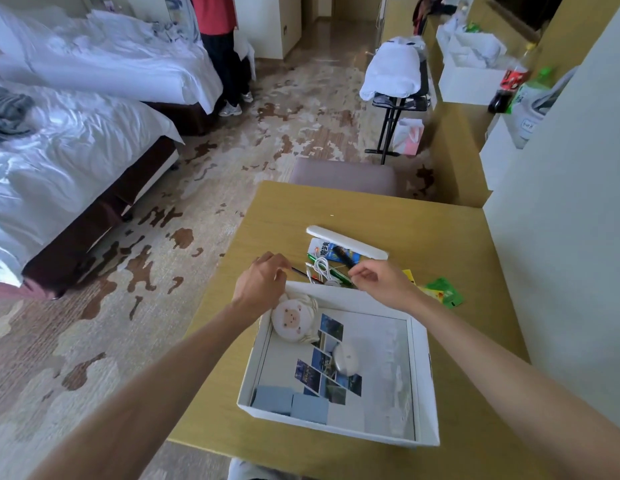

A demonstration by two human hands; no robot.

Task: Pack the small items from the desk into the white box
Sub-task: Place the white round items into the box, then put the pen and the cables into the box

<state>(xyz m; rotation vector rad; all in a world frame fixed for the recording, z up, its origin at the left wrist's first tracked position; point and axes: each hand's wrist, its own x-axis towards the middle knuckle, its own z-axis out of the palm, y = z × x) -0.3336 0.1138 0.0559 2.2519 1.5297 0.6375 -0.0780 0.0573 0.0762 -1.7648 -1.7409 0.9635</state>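
box (421, 344): holds pig plush (292, 319), white case (346, 359)
desk (423, 230): cable (324, 268), comb (346, 257), packets (442, 292) left
left hand (263, 280): curled, seems empty
right hand (379, 278): pinched, hold unclear

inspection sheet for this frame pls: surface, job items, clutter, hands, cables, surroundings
Surface: wooden desk, bare past the items.
Job's things: white box open; inside it a pig plush, a white oval item and blue cards. Still outside: black comb, blue packet, green packets.
Clutter: long white lid-like piece behind the pile.
Hands: left hand and right hand above the box's far edge; grip on anything cannot be told.
Cables: white cable, coiled on the desk.
Surroundings: unmade beds, patterned carpet, a person standing.
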